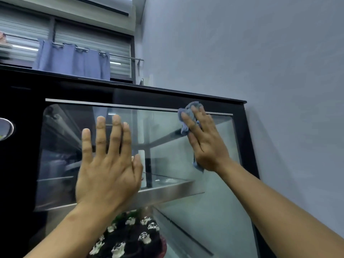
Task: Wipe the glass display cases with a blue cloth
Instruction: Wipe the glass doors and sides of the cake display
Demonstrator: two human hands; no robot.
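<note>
Neither grip clamps: right hand (204, 144), fingers straight, presses the blue cloth (191, 108) on the display case glass (214, 211) near its top right corner; left hand (108, 164), splayed bare on the pane, risks fresh smears.

A steel shelf (167, 192) spans the display case (242, 131) above a cake (130, 237) on a reddish plate (164, 246).

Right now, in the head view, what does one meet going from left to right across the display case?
In order: round metal fitting → left hand flat on the glass → right hand pressing the blue cloth → black frame edge → grey wall.
</note>
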